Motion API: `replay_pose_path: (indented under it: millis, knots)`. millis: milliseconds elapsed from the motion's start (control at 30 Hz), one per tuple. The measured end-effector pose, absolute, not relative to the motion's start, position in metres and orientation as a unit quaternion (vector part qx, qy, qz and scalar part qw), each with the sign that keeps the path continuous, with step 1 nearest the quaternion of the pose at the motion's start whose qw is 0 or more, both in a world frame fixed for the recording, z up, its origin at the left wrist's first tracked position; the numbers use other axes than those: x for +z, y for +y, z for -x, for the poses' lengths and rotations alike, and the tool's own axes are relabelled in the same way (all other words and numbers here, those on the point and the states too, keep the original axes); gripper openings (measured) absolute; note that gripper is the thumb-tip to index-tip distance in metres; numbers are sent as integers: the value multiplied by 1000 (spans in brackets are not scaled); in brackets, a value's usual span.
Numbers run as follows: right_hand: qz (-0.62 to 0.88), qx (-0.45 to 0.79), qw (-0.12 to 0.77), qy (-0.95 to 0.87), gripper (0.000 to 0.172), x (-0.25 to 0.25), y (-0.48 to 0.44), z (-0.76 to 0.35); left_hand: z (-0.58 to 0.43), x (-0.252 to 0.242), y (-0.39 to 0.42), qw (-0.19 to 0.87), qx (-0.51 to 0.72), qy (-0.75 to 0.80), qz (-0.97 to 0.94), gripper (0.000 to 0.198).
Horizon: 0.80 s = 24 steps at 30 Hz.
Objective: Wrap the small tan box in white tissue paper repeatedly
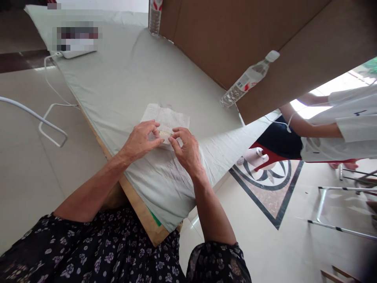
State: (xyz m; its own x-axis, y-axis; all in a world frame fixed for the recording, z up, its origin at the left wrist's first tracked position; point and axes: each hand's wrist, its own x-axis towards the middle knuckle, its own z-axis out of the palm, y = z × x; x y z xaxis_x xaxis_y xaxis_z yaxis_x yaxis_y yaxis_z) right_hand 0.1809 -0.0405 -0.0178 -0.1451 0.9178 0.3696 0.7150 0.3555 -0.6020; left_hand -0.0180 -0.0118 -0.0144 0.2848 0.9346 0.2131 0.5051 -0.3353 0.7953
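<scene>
A small cream-coloured oblong piece with a row of fine marks (165, 133) is held just over a sheet of thin white paper or tissue (165, 114). My left hand (141, 138) grips its left end between thumb and fingertips. At the other end, my right hand (187, 148) pinches it with thumb and forefinger. The fingertips cover both ends, and the piece is too small for me to tell its kind. The tissue lies spread on the pale cloth of the table (118, 78), partly beneath both hands.
Beyond my right hand, a clear water bottle (246, 81) leans by a large cardboard panel (212, 39); another bottle (154, 17) stands farther back. A white device with a cable (79, 53) lies far left. A person in a white shirt (353, 122) sits at right.
</scene>
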Motion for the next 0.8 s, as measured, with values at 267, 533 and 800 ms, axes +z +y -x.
replay_pose_path:
  millis: [267,533,800]
  knots:
    - [558,260,392,-683,21,-36,-23,-177,1,-26,-7,414,417,493,-642,23]
    - [582,178,387,-693,25,-44,-27,-171,-1,-35,-6,419,451,480,-625,25]
    - [592,174,394,-681,25,-55,-22,-169,-2,-41,-1,418,444,485,-627,25]
